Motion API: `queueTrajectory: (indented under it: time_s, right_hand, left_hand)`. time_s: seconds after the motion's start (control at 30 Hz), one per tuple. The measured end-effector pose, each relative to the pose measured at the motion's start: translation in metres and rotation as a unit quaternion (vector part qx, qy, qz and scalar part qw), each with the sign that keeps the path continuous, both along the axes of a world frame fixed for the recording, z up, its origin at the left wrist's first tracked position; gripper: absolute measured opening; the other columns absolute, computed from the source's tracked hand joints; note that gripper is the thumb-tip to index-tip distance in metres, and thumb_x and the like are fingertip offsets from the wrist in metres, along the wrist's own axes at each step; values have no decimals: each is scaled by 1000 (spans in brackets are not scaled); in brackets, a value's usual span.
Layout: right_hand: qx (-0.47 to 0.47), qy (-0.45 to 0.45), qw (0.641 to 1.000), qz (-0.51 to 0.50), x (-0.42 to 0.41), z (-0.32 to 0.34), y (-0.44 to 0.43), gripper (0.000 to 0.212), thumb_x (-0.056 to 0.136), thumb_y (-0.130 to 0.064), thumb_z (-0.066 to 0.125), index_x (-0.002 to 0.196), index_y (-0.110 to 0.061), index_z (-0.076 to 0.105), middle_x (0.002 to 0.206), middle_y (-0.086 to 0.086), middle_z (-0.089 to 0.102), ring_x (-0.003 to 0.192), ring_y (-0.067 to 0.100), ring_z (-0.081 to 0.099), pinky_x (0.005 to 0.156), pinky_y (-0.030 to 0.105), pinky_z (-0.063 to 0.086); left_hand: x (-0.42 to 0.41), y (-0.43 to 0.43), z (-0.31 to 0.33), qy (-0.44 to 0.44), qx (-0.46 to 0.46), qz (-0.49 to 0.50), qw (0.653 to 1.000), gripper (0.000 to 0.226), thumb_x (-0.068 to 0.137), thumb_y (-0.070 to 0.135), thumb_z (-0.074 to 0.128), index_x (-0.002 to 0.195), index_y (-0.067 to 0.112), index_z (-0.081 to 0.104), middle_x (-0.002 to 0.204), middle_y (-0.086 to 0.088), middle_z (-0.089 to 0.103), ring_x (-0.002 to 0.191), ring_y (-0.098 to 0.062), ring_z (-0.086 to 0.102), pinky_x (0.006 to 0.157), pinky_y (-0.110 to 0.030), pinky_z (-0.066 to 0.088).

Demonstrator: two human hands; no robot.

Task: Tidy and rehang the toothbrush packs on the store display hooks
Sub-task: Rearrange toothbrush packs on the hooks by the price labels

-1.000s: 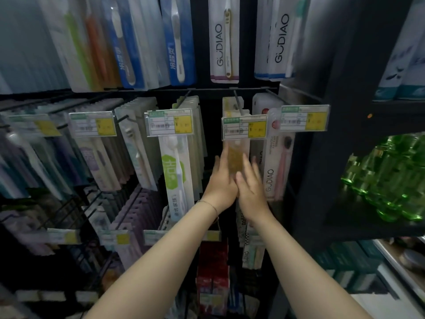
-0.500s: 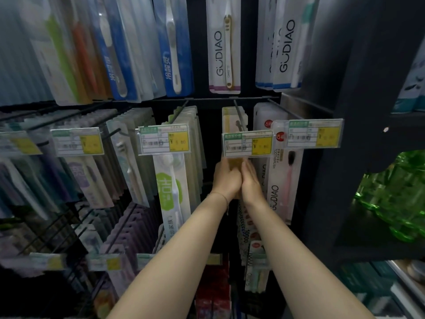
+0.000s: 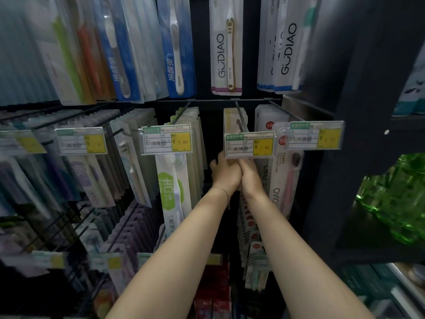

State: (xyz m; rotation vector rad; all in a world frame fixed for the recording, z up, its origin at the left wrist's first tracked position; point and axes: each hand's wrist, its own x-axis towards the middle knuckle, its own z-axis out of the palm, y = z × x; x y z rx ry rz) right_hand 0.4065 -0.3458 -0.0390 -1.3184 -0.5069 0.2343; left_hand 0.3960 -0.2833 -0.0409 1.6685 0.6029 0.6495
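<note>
My left hand [image 3: 224, 174] and right hand [image 3: 250, 179] touch side by side just under the middle price tag [image 3: 249, 145]; their fingers hide behind it, so I cannot tell if they hold anything; the yellow toothbrush pack [image 3: 229, 120] hangs on its hook [image 3: 239, 116] just above.

A: Anything off-task in view?
B: A row of price labels [image 3: 166, 139] in clear holders, white with a green header and yellow price patch. One reads ¥5.60.
A: Right side?
B: Dark shelf upright [image 3: 345, 146]. Beyond it, green translucent bottles [image 3: 395, 199] bunched on a dark shelf. Teal-and-white boxes [image 3: 411, 95] above, blurred.
A: Bottom?
B: Red boxes [image 3: 211, 295] low centre, print unreadable. More labels lower left, blurred.
</note>
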Motion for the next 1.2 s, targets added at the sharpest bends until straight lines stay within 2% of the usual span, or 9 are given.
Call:
queueTrajectory:
  time_s: [0.13, 0.23, 0.37, 0.53, 0.63, 0.7, 0.87, 1.03, 1.2]
  right_hand:
    - [-3, 14, 1000, 3, -13, 1, -10, 42, 101, -28, 41, 138, -10, 48, 142, 9, 49, 132, 19, 44, 116, 41, 28]
    - [-9, 11, 1000, 7, -22, -3, -15, 37, 101, -23, 40, 129, -5, 56, 128, 13, 60, 121, 22, 55, 110, 40, 38]
    - [-48, -23, 998, -19, -34, -4, -25, 28, 98, -19, 46, 115, -6, 64, 111, 10, 67, 109, 24, 62, 97, 35, 47]
    - [-124, -87, 988, -38, -46, -6, -43, 15, 93, -15, 53, 103, -17, 64, 101, 2, 67, 99, 20, 62, 94, 44, 51]
    - [-193, -190, 962, -37, -54, -7, -55, 16, 93, -19, 56, 107, -18, 63, 100, -2, 65, 97, 15, 60, 87, 33, 51]
    - [-253, -272, 927, -48, -59, -4, -61, 20, 93, -24, 55, 110, -18, 63, 104, -1, 64, 96, 15, 60, 83, 29, 49]
    - [-335, -432, 834, -79, -81, 5, -68, 24, 93, -30, 52, 112, -18, 61, 107, 0, 60, 95, 19, 59, 76, 35, 52]
    - [-310, -461, 827, -87, -111, 24, -62, 22, 93, -32, 52, 107, -18, 62, 95, -1, 60, 85, 19, 57, 66, 32, 49]
    - [-290, -492, 816, -83, -140, 35, -39, 21, 93, -32, 51, 104, -18, 62, 92, -3, 60, 79, 16, 54, 60, 28, 41]
  left_hand:
    - [-32, -15, 17, -15, 6, -26, 1000, 46, 87, 32, 55, 129, 17, 49, 125, -3, 56, 112, -18, 56, 88, -26, 44]
    - [-49, -24, 19, -10, 6, -29, 1000, 31, 93, 24, 53, 122, 13, 51, 113, -2, 59, 104, -16, 57, 80, -23, 43]
    - [-78, -36, 22, 11, 72, -13, 997, 18, 93, 17, 51, 110, 15, 57, 97, 4, 58, 91, -11, 54, 78, -22, 41]
    - [-116, -39, 19, 86, 182, -13, 980, 28, 92, 12, 51, 120, 14, 55, 110, -2, 61, 98, -16, 56, 83, -24, 44]
    - [-141, -39, 15, 87, 281, -7, 956, 26, 92, 15, 53, 118, 14, 57, 112, -5, 63, 102, -19, 59, 89, -31, 50]
    - [-157, -38, 14, 69, 349, 11, 934, 24, 91, 18, 55, 114, 14, 58, 108, -5, 64, 99, -20, 60, 87, -36, 52]
    - [-193, -34, 25, 71, 445, 50, 891, 19, 92, 25, 52, 108, 16, 59, 98, 1, 63, 89, -19, 60, 74, -36, 53]
    - [-225, -10, 27, 117, 514, 86, 845, 21, 95, 30, 47, 108, 16, 56, 100, 1, 62, 92, -19, 59, 72, -34, 50]
    - [-253, 31, 22, 190, 517, 103, 828, 24, 94, 33, 46, 109, 16, 54, 100, -1, 59, 92, -23, 58, 71, -36, 49]
